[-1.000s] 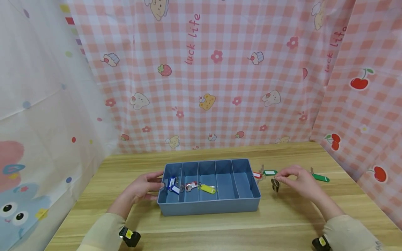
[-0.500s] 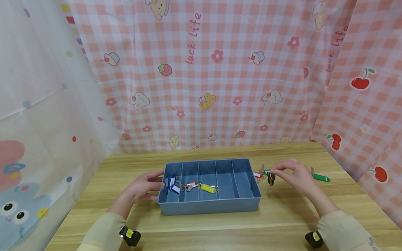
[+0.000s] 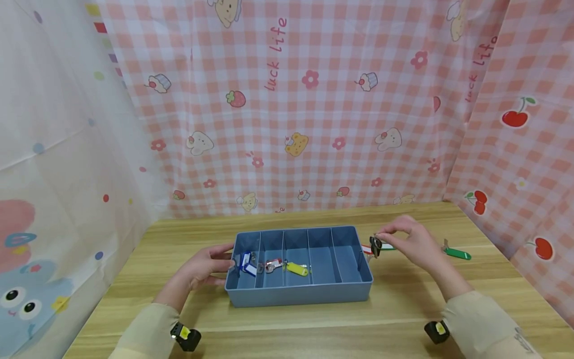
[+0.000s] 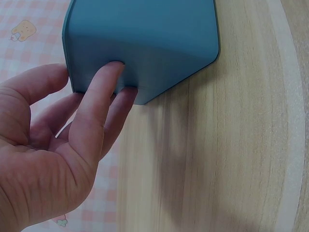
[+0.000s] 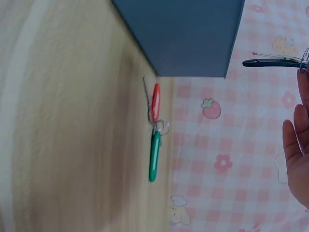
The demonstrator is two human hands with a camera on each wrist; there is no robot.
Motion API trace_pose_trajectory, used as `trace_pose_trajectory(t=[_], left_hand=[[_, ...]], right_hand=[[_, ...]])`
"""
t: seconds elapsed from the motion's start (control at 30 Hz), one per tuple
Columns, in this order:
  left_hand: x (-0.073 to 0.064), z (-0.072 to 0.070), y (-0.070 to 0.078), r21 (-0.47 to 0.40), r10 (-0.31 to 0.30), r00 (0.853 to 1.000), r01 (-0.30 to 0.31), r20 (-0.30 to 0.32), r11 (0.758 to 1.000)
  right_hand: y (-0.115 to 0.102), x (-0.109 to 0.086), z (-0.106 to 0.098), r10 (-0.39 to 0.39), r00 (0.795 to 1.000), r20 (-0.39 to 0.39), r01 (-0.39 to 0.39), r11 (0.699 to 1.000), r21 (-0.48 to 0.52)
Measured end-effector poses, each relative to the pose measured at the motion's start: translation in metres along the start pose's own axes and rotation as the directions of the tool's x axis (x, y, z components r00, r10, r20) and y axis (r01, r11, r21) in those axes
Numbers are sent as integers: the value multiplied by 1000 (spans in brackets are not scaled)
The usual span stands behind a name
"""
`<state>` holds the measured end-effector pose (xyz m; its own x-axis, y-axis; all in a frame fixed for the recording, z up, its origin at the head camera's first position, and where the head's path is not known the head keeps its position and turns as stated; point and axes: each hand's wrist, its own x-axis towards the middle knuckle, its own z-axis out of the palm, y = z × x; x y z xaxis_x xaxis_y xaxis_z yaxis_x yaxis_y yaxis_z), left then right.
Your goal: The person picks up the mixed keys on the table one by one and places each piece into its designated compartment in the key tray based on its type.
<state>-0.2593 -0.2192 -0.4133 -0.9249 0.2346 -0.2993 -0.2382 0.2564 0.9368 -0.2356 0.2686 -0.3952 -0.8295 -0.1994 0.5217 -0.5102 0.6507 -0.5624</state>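
My left hand (image 3: 208, 267) rests its fingertips against the left end wall of a blue-grey divided box (image 3: 298, 295). In the left wrist view, its fairly straight fingers (image 4: 94, 108) touch the outside of that wall. My right hand (image 3: 412, 244) pinches the ring of a black key tag (image 3: 375, 245) with a key, held up beside the box's right end. In the right wrist view, the tag (image 5: 270, 63) and its key hang from the fingertips, and part of the hand is cut off. Blue key tags (image 3: 247, 264), a red key tag (image 3: 274, 264) and a yellow key tag (image 3: 296, 269) lie inside the box.
Just right of the box, a red key tag (image 5: 156, 102) and a green key tag (image 5: 154, 155) lie on the wooden table (image 3: 332, 331). Another green key tag (image 3: 458, 253) lies farther right. A checked cloth (image 3: 278, 174) hangs behind the table.
My right hand has carried the black key tag leftward and slightly up, towards the box's right end. The left hand and the box stay where they were.
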Motion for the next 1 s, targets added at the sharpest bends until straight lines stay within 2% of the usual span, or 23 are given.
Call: trace_pose_trajectory(t=[0.37,0.57,1.0], left_hand=[[0,0,1,3,0,1000,0,0,1000],[-1,0,1,5,-4,1000,4,-5,1000],[-2,1,1,5,-8,1000,8,3,1000]], right_hand=[[-14,16,10,-48,999,6,48,998,27],[-24,23,17,-19,999,40,15,997,81],[-40,33,32,-12,997,80,0,987,160]])
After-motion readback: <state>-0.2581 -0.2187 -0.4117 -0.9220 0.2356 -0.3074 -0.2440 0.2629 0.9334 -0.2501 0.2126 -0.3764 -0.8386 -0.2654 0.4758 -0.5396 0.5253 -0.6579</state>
